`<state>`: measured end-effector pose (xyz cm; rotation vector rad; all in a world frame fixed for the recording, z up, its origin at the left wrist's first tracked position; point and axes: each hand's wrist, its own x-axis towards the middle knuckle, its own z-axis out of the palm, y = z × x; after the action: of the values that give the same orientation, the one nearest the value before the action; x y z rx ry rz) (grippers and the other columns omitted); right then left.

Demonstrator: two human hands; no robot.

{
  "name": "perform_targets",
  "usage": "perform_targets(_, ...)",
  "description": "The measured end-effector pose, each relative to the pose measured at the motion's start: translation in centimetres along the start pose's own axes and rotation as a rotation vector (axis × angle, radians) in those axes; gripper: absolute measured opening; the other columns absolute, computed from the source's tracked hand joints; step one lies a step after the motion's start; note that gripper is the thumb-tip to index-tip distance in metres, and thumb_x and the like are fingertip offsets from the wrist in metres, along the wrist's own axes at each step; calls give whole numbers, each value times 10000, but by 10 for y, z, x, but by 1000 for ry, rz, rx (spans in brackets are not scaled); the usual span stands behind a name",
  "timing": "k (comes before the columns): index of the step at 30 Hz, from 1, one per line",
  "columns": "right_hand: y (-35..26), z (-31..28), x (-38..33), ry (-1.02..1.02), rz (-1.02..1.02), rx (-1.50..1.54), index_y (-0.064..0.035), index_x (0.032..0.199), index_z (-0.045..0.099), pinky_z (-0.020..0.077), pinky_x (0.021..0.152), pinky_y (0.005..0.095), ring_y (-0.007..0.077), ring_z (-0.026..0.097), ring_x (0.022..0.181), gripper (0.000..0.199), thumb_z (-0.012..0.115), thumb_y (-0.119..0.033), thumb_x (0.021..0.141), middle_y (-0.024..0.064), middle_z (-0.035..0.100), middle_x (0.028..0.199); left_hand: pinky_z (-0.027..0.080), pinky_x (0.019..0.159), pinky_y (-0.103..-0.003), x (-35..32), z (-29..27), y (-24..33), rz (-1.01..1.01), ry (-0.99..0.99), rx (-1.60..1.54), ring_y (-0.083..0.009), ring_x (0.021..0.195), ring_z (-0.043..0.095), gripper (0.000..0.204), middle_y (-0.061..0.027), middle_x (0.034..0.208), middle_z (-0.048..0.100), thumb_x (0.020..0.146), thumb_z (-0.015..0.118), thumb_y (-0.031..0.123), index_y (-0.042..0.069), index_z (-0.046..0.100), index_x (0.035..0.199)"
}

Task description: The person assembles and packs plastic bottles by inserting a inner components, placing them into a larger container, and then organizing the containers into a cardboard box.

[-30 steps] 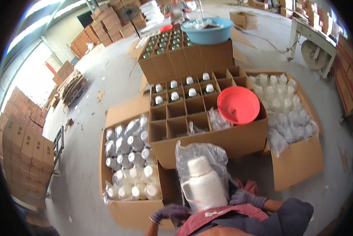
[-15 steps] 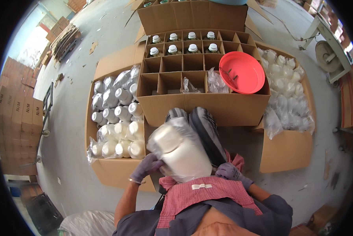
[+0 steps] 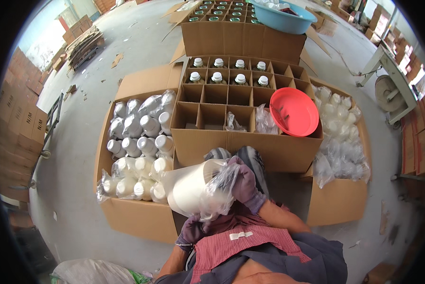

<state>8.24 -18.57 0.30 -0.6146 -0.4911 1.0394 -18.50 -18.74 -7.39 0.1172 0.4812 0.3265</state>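
Across my lap lies a white rounded container (image 3: pixel 189 193) in a clear plastic bag (image 3: pixel 218 191); its exact kind cannot be made out. My right hand (image 3: pixel 248 184), in a purple-grey glove, is closed on the bag's loose, crumpled end. Lower down, my left hand (image 3: pixel 193 230), gloved alike, pinches the plastic at the bag's near side. Beyond my knees stands a divided carton (image 3: pixel 222 144). White-capped bottles (image 3: pixel 216 78) fill several far cells, and crumpled plastic lies in two near ones. A red bowl (image 3: pixel 295 113) rests tilted on its right corner, with small dark pieces inside.
At left, an open carton (image 3: pixel 137 213) holds bagged white and grey containers (image 3: pixel 148 125). An open carton at right (image 3: pixel 338 201) holds bagged pale items (image 3: pixel 335 123). Behind, another carton (image 3: pixel 241 40) of bottles bears a blue basin (image 3: pixel 283 19). A metal stand (image 3: pixel 397 85) is far right.
The bagged container has swung from upright to lying sideways. My right hand has come up from my lap onto the bag's end; my left hand has shifted lower and to the right.
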Motion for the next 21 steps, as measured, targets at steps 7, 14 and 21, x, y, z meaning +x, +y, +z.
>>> perform_targets(7, -5, 18, 23, -79, -251, -949, -11, 882, 575, 480, 823, 314, 182, 578, 879, 86, 509, -66, 880, 67, 586, 928, 473, 1043, -396, 5, 8, 7, 114, -24, 26, -327, 1245, 531, 497, -135, 1446, 453, 933, 448, 109, -34, 382, 1405)
perform_targets(14, 32, 34, 53, -474, -288, -1355, -41, 1022, 650, 432, 952, 397, 308, 571, 1050, 234, 626, -120, 803, 134, 604, 1134, 531, 961, -454, -2, 12, 76, 436, -220, -196, -368, 1161, 590, 475, -235, 1283, 571, 894, 466, 66, -63, 426, 1350)
perform_targets(21, 56, 28, 65, -662, -556, -1861, -104, 1049, 649, 352, 1043, 483, 285, 527, 1130, 306, 666, -180, 754, 71, 587, 1137, 513, 938, -377, 11, -80, 269, 1221, 558, 535, -308, 1031, 657, 234, -131, 1044, 645, 943, 460, 100, -90, 592, 979)
